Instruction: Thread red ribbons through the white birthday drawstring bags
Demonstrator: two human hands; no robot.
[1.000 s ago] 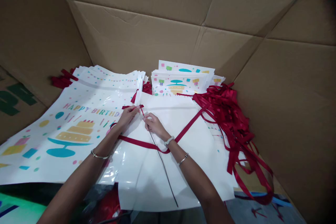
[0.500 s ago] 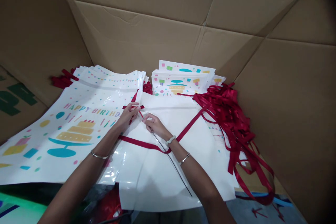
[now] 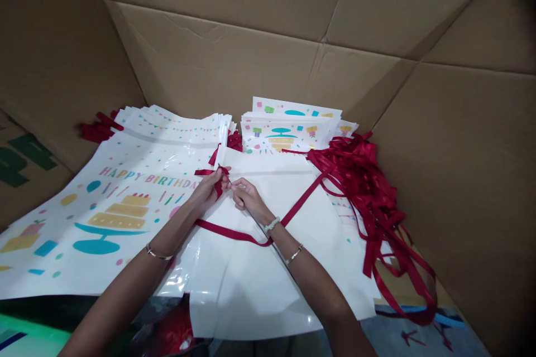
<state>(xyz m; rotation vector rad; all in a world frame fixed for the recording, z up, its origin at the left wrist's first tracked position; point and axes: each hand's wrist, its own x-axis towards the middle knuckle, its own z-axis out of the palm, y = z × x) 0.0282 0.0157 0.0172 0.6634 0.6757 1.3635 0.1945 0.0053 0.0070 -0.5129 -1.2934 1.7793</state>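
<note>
My left hand (image 3: pixel 208 188) is closed on a red ribbon (image 3: pixel 234 231) at the upper left corner of a blank white sheet (image 3: pixel 259 284). The ribbon loops across that sheet toward the right. My right hand (image 3: pixel 247 196) pinches a long thin dark rod (image 3: pixel 263 228), whose lower part runs back under my right forearm. Its front end reaches to the ribbon at my left fingers; whether it passes through the ribbon I cannot tell. Left of the hands lies a printed birthday sheet (image 3: pixel 84 189) with a cake on a blue stand.
A heap of red ribbons (image 3: pixel 360 178) lies at the right, hanging over the edge. Folded printed sheets (image 3: pixel 293 125) stand behind the white sheet. Brown cardboard walls (image 3: pixel 234 50) enclose the back and both sides.
My left hand has turned and the ribbon's short end now bunches at its fingers. The rod has moved forward and left with my right hand, its tip now at the left fingers.
</note>
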